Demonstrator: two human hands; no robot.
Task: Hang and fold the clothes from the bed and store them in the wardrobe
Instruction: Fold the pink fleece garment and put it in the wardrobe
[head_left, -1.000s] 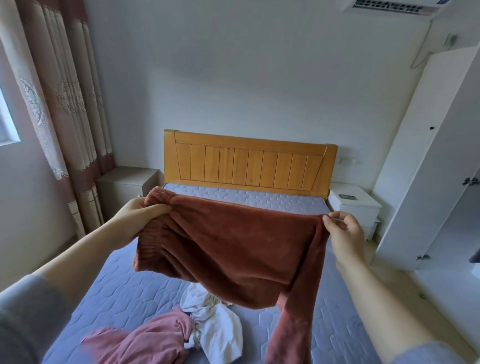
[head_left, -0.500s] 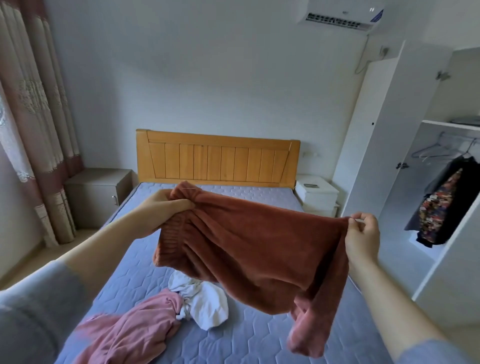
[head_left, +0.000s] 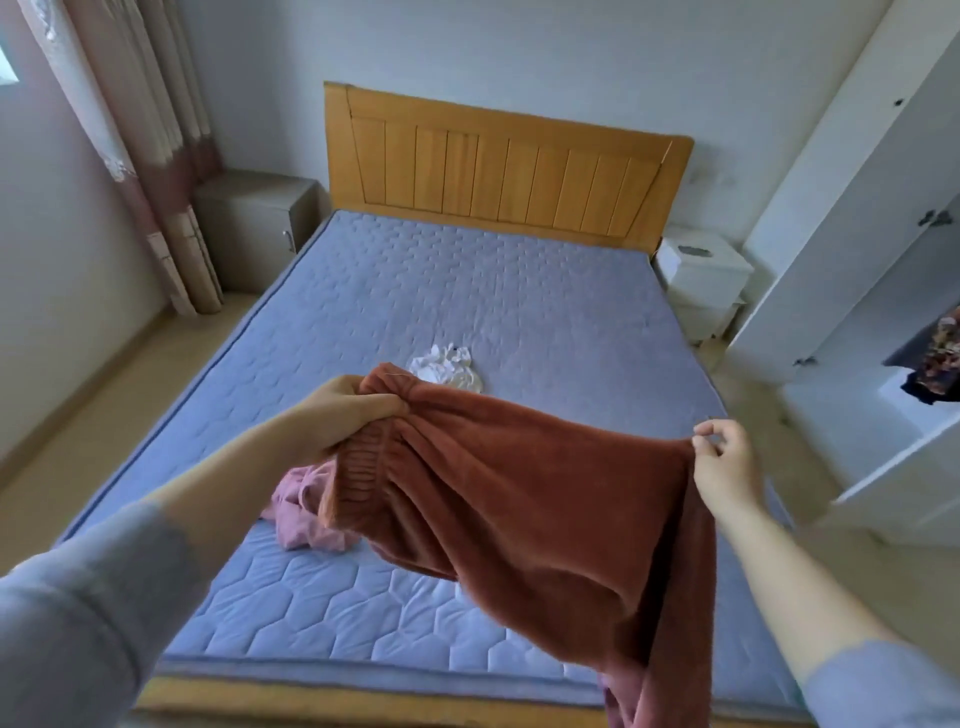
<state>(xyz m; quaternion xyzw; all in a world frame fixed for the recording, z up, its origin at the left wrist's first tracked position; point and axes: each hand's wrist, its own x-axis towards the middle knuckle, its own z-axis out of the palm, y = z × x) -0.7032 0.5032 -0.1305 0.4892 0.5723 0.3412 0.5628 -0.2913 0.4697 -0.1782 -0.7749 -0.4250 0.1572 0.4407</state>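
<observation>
The bed (head_left: 467, 291) fills my view, with the open wardrobe (head_left: 857, 234) at its right side. The task looks early to me: the rust fleece trousers (head_left: 545, 499) hang spread above the foot edge, unfolded, while a pink garment (head_left: 306, 514) and a white garment (head_left: 447, 369) lie on the mattress. My left hand (head_left: 343, 410) clutches the waistband; my right hand (head_left: 727, 467) pinches the opposite edge.

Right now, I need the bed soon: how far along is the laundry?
Dark patterned clothes are already in the wardrobe. The left hand and right hand hold the rust-brown garment spread out. The pink garment and white garment lie crumpled on the bed.
</observation>
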